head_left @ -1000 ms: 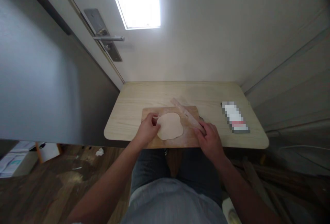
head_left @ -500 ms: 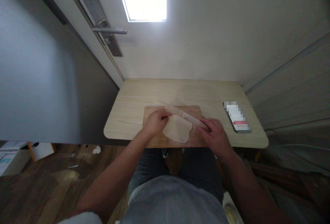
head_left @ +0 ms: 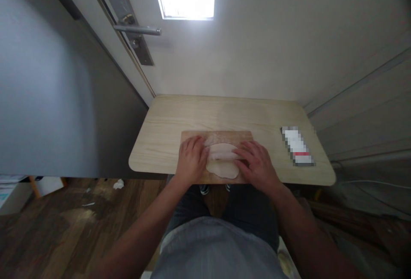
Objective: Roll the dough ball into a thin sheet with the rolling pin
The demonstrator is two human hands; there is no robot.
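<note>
Both left hand and right hand bend fingers over the rolling pin on the dough; grip unclear. Rolling seems current; next, press evenly.

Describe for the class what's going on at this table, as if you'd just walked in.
A person has both hands at a rolling pin, the left hand over one end and the right hand over the other. The pin lies across a flat sheet of dough, which shows on both its far and near sides. The dough is on a wooden board at the table's near edge. A phone, its screen blurred out, lies off to the right.
</note>
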